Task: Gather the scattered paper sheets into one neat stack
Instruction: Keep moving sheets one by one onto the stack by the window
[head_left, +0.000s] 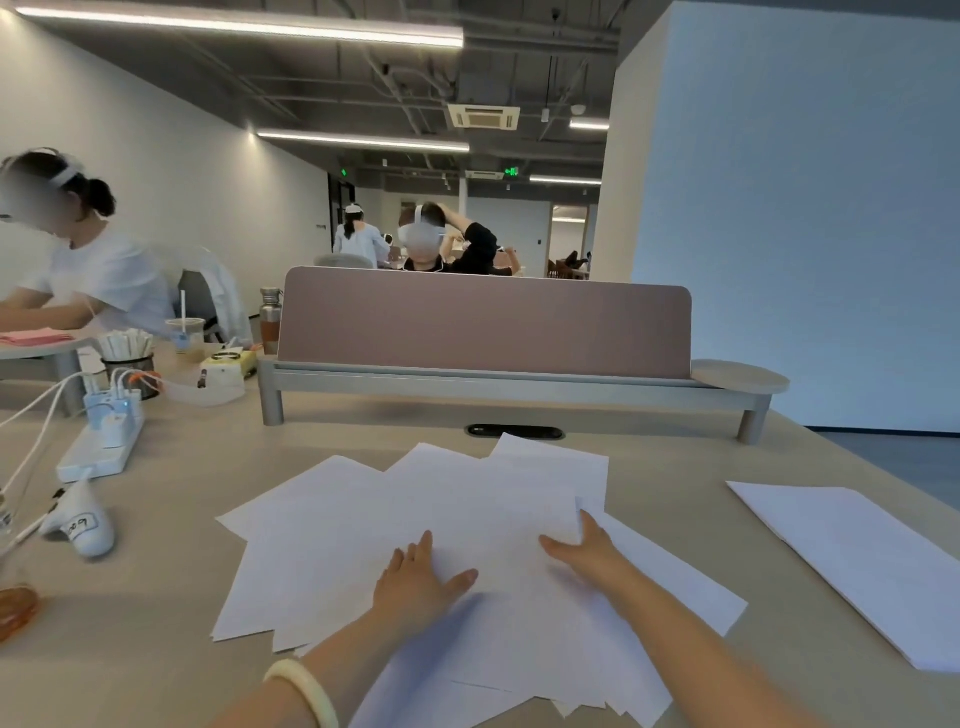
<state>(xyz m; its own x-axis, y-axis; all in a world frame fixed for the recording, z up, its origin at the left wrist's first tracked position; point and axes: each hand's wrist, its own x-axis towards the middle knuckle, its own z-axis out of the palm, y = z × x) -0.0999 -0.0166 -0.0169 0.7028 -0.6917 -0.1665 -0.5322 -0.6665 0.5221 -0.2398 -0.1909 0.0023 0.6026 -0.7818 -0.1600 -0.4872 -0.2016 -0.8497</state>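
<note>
Nearest me, a bracelet (304, 691) circles my left wrist. Left hand (415, 582) and right hand (592, 545) lie flat, fingers straight, gripping nothing, pressing the fanned sheets (337, 545) mid-table (156, 649). Another sheet (857, 561) lies well apart, right.

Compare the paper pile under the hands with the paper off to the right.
1. The pile is fanned, corners pointing many ways; the right paper lies with its edges lined up.
2. The left hand and right hand rest flat on the pile; nothing touches the right paper.
3. The pile sits centre; the right paper lies apart, cut by the frame edge.
Shared: both white, flat on the table.
</note>
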